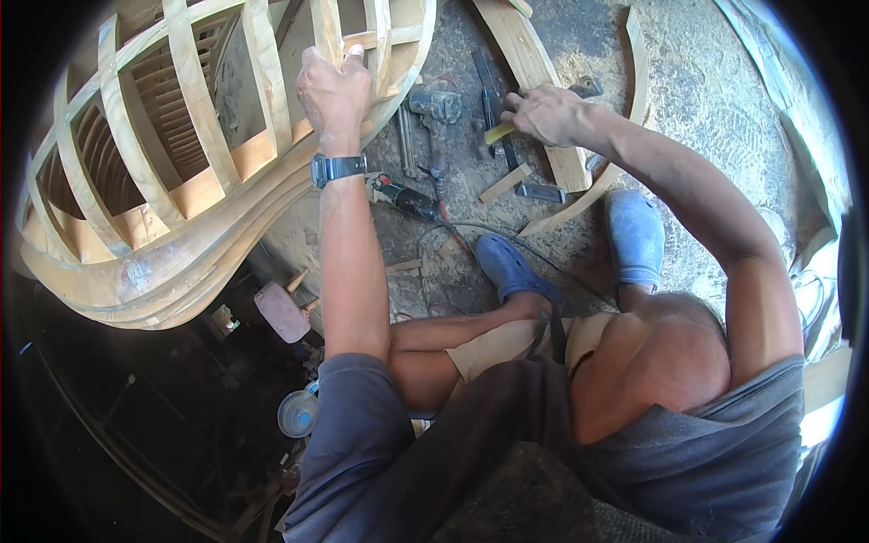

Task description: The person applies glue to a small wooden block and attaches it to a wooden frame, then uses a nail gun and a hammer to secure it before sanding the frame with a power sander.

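My left hand (336, 93) is closed around a pale wooden rib (327, 29) of a curved wooden frame, its thumb up against the wood. The frame (201, 154) is made of bent slats joined to layered curved rails and fills the upper left. My right hand (547, 116) is closed on a hammer with a yellow shaft (496, 134), held low over the floor beside a broad curved plank (523, 56). Its dark head is partly lost among the tools behind, and my fingers hide much of the handle.
A dusty drill (437, 106) and a red-and-black corded power tool (405, 196) lie on the floor (697, 100). Near my blue clogs (635, 237) are a thin curved strip (636, 68), a small wood block (505, 184) and a chisel-like bar (540, 192). A pink mallet head (281, 312) sits below the frame.
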`<state>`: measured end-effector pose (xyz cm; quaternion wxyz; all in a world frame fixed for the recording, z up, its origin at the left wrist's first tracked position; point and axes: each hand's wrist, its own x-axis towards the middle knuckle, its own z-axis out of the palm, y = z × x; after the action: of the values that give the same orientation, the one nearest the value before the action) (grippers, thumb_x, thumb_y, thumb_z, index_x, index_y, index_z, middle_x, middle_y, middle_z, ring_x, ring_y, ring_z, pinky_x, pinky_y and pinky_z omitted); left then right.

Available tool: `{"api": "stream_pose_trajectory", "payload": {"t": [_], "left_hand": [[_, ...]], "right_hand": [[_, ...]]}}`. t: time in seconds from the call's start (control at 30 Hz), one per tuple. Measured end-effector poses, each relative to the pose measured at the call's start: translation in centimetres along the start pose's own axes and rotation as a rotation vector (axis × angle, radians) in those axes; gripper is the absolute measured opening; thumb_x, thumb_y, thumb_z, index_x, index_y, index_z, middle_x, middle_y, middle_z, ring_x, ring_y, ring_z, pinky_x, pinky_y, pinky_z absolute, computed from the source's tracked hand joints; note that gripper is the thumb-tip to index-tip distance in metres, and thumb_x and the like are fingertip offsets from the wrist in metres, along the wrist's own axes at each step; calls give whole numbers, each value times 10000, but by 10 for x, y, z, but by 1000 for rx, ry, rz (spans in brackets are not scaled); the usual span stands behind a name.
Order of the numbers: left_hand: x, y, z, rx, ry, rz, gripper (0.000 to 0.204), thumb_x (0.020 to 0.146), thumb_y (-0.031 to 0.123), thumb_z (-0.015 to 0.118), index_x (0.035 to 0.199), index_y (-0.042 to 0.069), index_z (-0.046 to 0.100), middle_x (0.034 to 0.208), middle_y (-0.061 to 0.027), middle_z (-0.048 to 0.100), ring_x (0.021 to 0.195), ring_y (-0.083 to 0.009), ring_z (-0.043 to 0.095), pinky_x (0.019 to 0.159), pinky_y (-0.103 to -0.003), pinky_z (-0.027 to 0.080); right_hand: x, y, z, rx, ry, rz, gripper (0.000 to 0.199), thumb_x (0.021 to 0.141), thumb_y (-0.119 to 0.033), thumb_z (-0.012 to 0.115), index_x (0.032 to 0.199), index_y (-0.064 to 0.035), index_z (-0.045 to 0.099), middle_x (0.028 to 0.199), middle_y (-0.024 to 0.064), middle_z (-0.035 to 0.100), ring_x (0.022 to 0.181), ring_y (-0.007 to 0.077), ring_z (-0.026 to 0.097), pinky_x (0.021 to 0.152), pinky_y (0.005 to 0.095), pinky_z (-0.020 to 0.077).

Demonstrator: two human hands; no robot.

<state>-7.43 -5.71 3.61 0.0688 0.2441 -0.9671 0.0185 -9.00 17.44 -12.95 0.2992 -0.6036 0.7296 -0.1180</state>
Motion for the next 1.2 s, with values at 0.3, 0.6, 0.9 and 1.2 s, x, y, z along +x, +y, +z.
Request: {"api": "stream_pose_trajectory", "payload": {"t": [0.3, 0.6, 0.9, 1.2], "left_hand": [[0, 4, 0, 40, 12, -36, 418, 878, 292, 770, 1037, -72, 641, 997, -300, 702, 979, -469, 672, 898, -500, 509], [-2, 3, 1, 13, 33, -43, 404, 873, 280, 779, 1029, -67, 642, 978, -294, 707, 946, -466, 678, 879, -499, 509], [-2, 5, 3, -12, 48, -55, 396, 851, 244, 802, 961, -78, 600, 938, -307, 695, 923, -483, 682, 849, -507, 516], [-4, 5, 7, 33, 87, -93, 390, 857, 289, 797, 1011, -39, 652, 945, -258, 714, 928, -438, 685, 855, -489, 514]], "right_hand": [[-6, 28, -63, 682, 1032, -28, 413, 1033, -142, 488, 1438, -69, 527, 933, 158, 633, 808, 263, 617, 720, 385, 532], [20, 22, -105, 758, 1015, -43, 450, 964, -101, 492, 1403, -3, 518, 1114, 316, 669, 1065, 467, 656, 918, 487, 522], [7, 8, -109, 680, 811, 108, 457, 942, -108, 495, 1393, -47, 544, 983, 302, 688, 958, 464, 674, 846, 510, 532], [18, 22, -101, 709, 942, -91, 466, 935, -74, 496, 1395, -9, 536, 1063, 316, 676, 990, 472, 666, 871, 498, 530]]}}
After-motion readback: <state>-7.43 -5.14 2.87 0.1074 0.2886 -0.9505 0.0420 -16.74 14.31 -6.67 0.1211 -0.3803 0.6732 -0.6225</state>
